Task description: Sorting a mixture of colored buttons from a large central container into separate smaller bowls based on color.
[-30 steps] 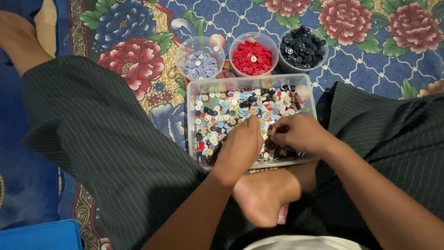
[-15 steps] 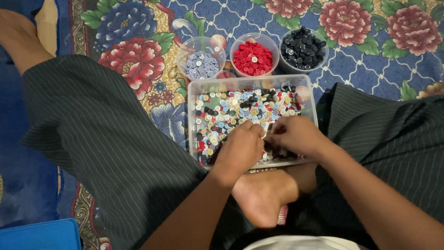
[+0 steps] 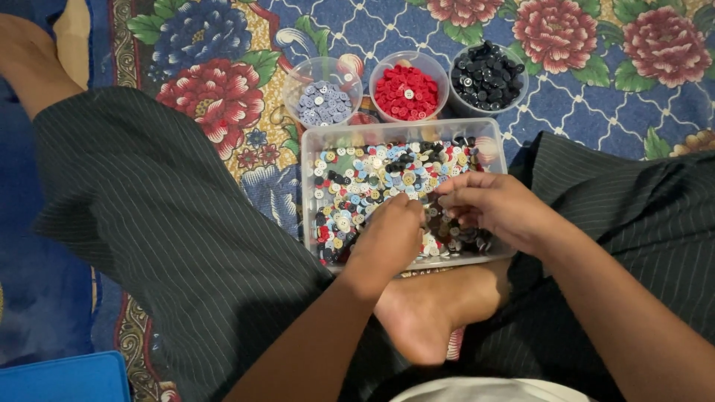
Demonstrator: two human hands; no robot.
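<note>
The mixed buttons (image 3: pixel 372 175) lie in a heap of many colours inside the clear rectangular tray (image 3: pixel 406 134), which rests on the patterned floral mat (image 3: pixel 611 82) between my knees, its near edge just above my bare foot (image 3: pixel 432 313). My left hand (image 3: pixel 387 238) is down in the near part of the heap, fingers curled under so I cannot tell whether they pinch a button or only rake. My right hand (image 3: pixel 495 208) sits beside it, fingertips drawn narrow together over the heap; whether a button is caught between them is hidden too.

Beyond the tray stand three round cups, touching or nearly so: pale blue-grey buttons (image 3: pixel 322 103), red buttons (image 3: pixel 406 91) and black buttons (image 3: pixel 485 74). The risks, as I judge them: both my hands press on the near side of a light tray, so it may tip or slide against my foot and scatter buttons onto the busy mat, where they would be hard to find. A small button may also slip from a blind pinch, or land in the wrong cup since they crowd together.
</note>
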